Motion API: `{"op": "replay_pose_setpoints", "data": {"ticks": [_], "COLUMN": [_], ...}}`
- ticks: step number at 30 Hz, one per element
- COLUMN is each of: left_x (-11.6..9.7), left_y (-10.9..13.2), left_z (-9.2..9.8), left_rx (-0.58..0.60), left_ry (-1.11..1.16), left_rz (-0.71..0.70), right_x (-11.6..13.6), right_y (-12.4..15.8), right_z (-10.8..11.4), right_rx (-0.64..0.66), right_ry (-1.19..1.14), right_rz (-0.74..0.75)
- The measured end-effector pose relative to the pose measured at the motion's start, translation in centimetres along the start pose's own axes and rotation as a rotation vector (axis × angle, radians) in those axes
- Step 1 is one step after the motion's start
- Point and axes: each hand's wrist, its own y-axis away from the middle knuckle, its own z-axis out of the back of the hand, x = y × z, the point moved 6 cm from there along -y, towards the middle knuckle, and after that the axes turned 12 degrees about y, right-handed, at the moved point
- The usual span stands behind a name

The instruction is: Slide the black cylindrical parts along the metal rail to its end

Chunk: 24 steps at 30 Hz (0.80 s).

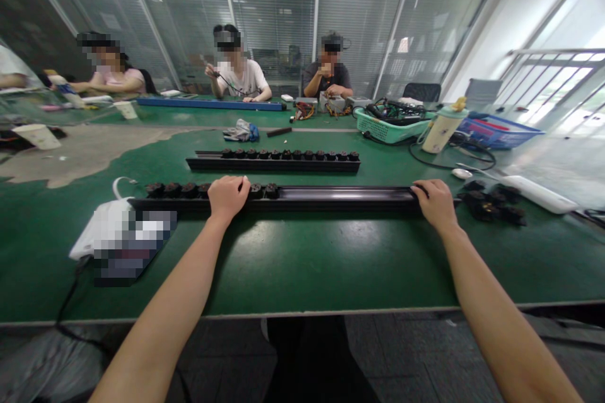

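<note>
A long black rail (350, 196), an open channel, lies lengthwise in front of me. Round black socket-like modules (172, 189) fill its left part, while its right part shows a bare, shiny inside. My left hand (228, 195) is closed over the rail among the modules, hiding some of them. Near the right end, my right hand (435, 201) has its fingers curled over the rail's far edge. Just right of that hand sits a loose pile of similar black modules (491, 203). Behind lies a second, shorter black rail (274, 165) with a row of modules along it.
On the left, a white power adapter (101, 227) stands by a phone-like slab (137, 252). Farther back are gloves (242, 131), a green basket (392, 129) of cables, a bottle (443, 129) and a blue basket (505, 132). At right lies a white power strip (539, 194). Several people sit opposite.
</note>
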Motion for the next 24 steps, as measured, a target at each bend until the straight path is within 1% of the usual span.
{"op": "replay_pose_setpoints", "data": {"ticks": [13, 24], "left_x": [-0.1, -0.1], "left_y": [0.0, 0.0], "left_z": [0.2, 0.1], "left_rx": [0.000, -0.012], "left_ry": [0.010, -0.016], "left_rz": [-0.001, -0.006], "right_x": [-0.9, -1.3], "right_y": [0.0, 0.0], "right_z": [0.0, 1.0], "right_rx": [-0.022, -0.009], "right_ry": [-0.005, -0.023], "right_rz": [-0.017, -0.078]}}
